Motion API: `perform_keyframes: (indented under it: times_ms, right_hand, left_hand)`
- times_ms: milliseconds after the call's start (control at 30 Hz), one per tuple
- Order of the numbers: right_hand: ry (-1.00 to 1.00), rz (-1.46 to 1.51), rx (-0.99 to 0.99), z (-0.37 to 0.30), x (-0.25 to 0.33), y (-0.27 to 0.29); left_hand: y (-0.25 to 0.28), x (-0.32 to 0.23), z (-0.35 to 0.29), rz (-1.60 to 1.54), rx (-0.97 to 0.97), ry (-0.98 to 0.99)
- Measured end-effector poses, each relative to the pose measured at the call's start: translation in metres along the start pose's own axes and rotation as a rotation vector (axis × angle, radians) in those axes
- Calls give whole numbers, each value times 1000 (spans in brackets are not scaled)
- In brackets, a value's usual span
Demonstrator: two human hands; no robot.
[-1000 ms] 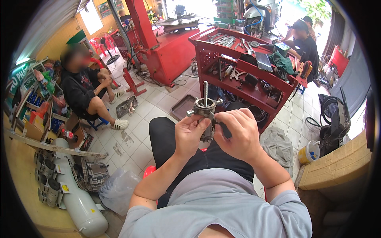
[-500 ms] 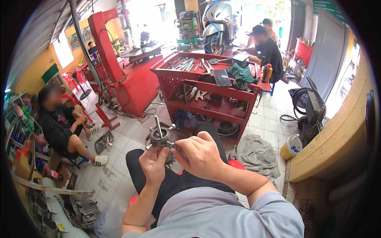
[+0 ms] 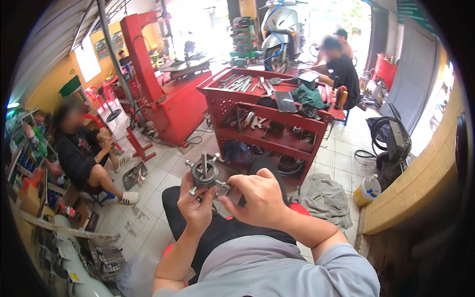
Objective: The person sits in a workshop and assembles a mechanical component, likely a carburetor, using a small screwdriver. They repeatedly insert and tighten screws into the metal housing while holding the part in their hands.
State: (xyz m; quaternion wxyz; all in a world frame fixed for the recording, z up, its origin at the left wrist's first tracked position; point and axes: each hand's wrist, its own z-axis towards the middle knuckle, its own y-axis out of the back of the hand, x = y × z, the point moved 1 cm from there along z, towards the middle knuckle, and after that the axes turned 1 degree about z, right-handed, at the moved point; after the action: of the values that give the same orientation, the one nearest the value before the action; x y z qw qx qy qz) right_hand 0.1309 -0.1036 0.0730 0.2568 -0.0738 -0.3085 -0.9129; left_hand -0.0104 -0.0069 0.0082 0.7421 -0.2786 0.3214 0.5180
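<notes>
A ring-shaped metal fixture (image 3: 213, 174) with several bolts sticking out of its rim and an upright rod in its middle is held over my lap. My left hand (image 3: 196, 204) is closed round its lower left side, thumb against the ring. On the fixture's right side, my right hand (image 3: 258, 197) has its thumb and forefinger closed about the end of a side bolt (image 3: 222, 188); its other fingers are curled. The fingertips partly cover that bolt's end.
Ahead stands a red tool cart (image 3: 210, 101) carrying wrenches and a green cloth (image 3: 308, 95). A grey cloth (image 3: 324, 200) and a yellow-white bucket (image 3: 366, 190) lie to the right. One person sits at left by a metal tray (image 3: 134, 175); others work near a scooter (image 3: 282, 34).
The fixture has tipped so its ring opening shows more, and both hands have moved slightly right and down with it. The whole view has shifted a little.
</notes>
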Motion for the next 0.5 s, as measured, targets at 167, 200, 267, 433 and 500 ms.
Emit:
perform_keyframes:
  times_ms: [167,200,267,433,500]
  right_hand:
    - [59,-7,61,-1,0,-2]
    - [54,19,46,-2,2,-2]
    - [48,85,53,-2,2,-5]
    - [30,262,159,-6,-7,-6]
    - [12,254,115,-1,1,0]
  left_hand:
    - [9,-6,7,300,28,-362]
    - [8,-12,5,267,0,-246]
    - [3,-13,2,79,-64,-187]
    - [18,-6,8,392,5,-617]
    - [20,-13,8,424,43,-613]
